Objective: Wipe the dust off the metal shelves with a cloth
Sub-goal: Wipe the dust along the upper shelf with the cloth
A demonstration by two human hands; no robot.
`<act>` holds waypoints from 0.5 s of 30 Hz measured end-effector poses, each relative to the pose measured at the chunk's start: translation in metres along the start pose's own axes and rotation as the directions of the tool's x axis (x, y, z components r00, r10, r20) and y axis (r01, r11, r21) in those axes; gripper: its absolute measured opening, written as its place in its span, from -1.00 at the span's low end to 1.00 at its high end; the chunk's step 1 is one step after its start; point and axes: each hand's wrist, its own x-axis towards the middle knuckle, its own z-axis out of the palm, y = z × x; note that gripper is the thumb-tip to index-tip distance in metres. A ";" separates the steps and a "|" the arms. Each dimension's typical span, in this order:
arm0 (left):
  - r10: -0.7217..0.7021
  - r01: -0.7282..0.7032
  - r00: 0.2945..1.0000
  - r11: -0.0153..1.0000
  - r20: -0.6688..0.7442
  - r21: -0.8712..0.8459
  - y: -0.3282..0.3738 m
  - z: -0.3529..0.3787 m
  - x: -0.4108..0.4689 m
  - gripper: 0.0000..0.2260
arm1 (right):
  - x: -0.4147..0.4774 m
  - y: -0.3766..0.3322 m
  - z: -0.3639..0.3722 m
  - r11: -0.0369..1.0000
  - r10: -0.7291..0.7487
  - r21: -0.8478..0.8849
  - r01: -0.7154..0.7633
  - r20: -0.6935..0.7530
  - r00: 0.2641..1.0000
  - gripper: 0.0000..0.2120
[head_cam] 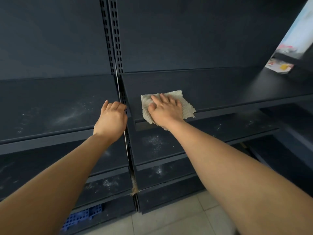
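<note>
A beige ribbed cloth lies flat near the left front corner of the dark metal top right shelf. My right hand presses down on the cloth with fingers spread. My left hand curls around the perforated upright post between the two shelf bays. The top left shelf carries white dust specks. The lower shelves are dusty as well.
A slotted upright runs up the dark back panel. A blue plastic crate sits under the bottom left shelf. Pale floor tiles lie below. Coloured packages rest at the far right end of the shelf.
</note>
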 end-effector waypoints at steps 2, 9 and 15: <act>-0.007 0.007 1.000 1.000 -0.004 0.007 0.002 0.000 -0.001 -0.73 | 0.003 0.000 0.000 1.000 -0.011 -0.019 0.011 0.000 1.000 -0.50; -0.083 0.083 0.996 0.996 -0.028 -0.013 0.012 0.002 0.001 -0.71 | 0.018 -0.007 -0.001 0.995 -0.098 0.009 0.098 0.034 0.995 -0.51; -0.196 0.195 0.980 0.979 -0.020 -0.062 0.010 -0.005 0.013 -0.70 | 0.045 -0.016 0.001 0.985 -0.170 0.004 0.170 0.078 0.982 -0.51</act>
